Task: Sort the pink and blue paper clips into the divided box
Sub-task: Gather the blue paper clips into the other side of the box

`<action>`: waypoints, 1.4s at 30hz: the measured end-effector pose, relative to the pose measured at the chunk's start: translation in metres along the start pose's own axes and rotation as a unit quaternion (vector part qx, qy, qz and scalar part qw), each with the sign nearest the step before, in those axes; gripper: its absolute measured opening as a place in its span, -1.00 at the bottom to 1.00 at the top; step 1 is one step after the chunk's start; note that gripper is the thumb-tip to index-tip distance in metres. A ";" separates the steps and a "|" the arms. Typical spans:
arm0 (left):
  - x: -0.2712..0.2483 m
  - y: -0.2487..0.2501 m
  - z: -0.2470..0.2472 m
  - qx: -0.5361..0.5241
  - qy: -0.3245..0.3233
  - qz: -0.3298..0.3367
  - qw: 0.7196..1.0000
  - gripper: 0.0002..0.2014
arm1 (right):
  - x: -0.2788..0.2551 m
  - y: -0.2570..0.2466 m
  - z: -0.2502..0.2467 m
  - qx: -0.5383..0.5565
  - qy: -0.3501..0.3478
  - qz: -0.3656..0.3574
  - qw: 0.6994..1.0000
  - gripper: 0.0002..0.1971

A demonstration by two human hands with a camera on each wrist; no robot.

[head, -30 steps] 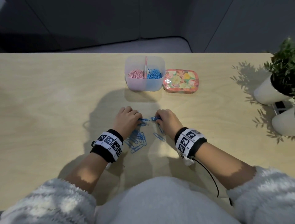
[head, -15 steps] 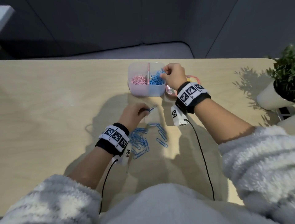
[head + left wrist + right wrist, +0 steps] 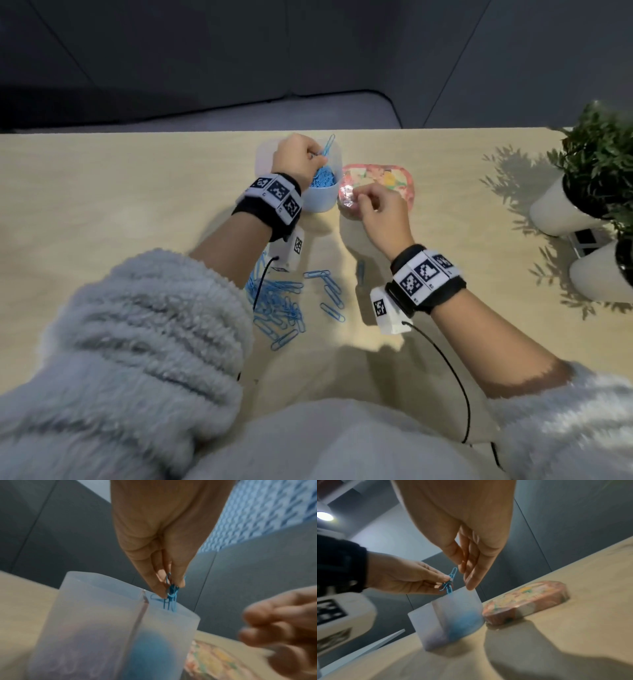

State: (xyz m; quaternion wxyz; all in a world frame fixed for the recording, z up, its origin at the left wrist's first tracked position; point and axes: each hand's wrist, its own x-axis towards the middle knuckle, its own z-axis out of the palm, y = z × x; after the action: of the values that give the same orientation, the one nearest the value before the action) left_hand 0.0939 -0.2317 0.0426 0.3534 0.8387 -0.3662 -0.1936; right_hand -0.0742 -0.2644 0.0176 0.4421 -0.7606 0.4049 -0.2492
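The translucent divided box stands at the far middle of the table. My left hand hovers over its right compartment and pinches a small bunch of blue paper clips, just above the blue clips inside. That hand covers the left compartment in the head view. My right hand hangs above the floral tin with relaxed fingers and holds nothing. A loose pile of blue clips lies on the table near me, between my forearms.
A floral tin sits right beside the box. Two white pots with green plants stand at the right edge. Cables run from both wrist cameras toward my body.
My left hand has risen from the pile to the box with blue clips. My right hand has drawn back from the box, empty, to above the tin.
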 end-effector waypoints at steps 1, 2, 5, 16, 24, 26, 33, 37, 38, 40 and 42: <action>0.001 0.000 0.003 0.035 -0.020 -0.001 0.999 -0.77 | -0.008 0.006 -0.001 -0.015 -0.013 0.005 1.000 -0.79; 0.002 0.001 0.005 0.063 -0.039 -0.001 0.997 -0.69 | -0.015 0.013 -0.002 -0.031 -0.020 0.011 0.999 -0.80; -0.003 0.005 0.002 0.101 -0.048 0.029 0.993 -0.61 | -0.035 0.028 -0.011 -0.085 -0.045 0.051 0.994 -0.86; -0.107 -0.065 0.018 0.207 -0.272 0.130 0.931 -0.68 | -0.103 0.049 -0.004 -0.263 -0.241 0.044 0.933 -0.16; -0.132 -0.077 0.032 0.190 -0.254 0.142 0.938 -0.85 | -0.106 0.036 0.030 -0.282 -0.233 -0.029 0.930 -0.64; -0.135 -0.080 0.031 0.184 -0.241 0.151 0.941 -0.88 | -0.105 0.036 0.032 -0.281 -0.220 -0.030 0.934 -0.74; -0.128 -0.091 -0.001 0.129 -0.191 0.084 0.969 -0.89 | -0.102 0.033 0.035 -0.322 -0.240 -0.026 0.915 -0.84; -0.129 -0.099 -0.009 0.115 -0.229 0.036 0.966 -0.78 | -0.105 0.034 0.035 -0.322 -0.238 -0.014 0.916 -0.83; -0.129 -0.102 -0.008 0.144 -0.244 0.051 0.958 -0.75 | -0.105 0.034 0.034 -0.332 -0.242 -0.020 0.911 -0.82; -0.130 -0.106 -0.006 0.224 -0.273 0.096 0.930 -0.68 | -0.105 0.033 0.033 -0.356 -0.255 -0.028 0.898 -0.84; -0.133 -0.105 -0.002 0.272 -0.282 0.127 0.911 -0.68 | -0.102 0.033 0.032 -0.351 -0.260 -0.015 0.899 -0.86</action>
State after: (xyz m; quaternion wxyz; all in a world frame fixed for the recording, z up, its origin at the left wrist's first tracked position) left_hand 0.0581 -0.0801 -0.0244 0.0149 0.7593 -0.5924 -0.2689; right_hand -0.1197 -0.1730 -0.0286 0.2318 -0.9103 0.3251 0.1093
